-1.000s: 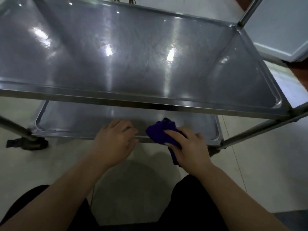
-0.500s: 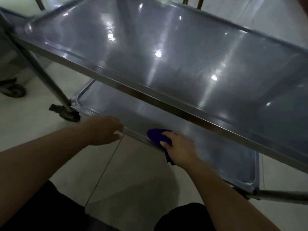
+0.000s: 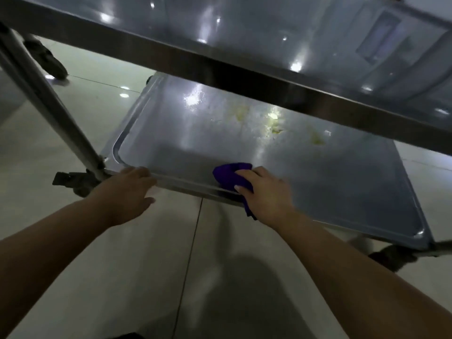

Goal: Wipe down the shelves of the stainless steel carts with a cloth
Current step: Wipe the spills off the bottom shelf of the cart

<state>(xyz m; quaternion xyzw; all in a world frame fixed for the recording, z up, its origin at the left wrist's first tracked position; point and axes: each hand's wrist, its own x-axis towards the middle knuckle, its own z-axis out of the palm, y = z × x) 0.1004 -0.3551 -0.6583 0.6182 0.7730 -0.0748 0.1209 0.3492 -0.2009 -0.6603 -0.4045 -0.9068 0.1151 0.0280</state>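
right hand [image 3: 266,195] fingers curled round purple cloth [image 3: 228,174] on lower shelf [image 3: 330,182], left hand [image 3: 126,193] fingers straight, touching its rim

Left hand [image 3: 127,192] flat, right hand [image 3: 267,195] gripping — both extended

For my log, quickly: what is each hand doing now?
Left hand: open, resting on the lower shelf edge.
Right hand: holding the cloth.

Pale glossy floor tiles [image 3: 73,241]; a dark grout line [image 3: 190,253]; light spots [image 3: 124,95] reflected.
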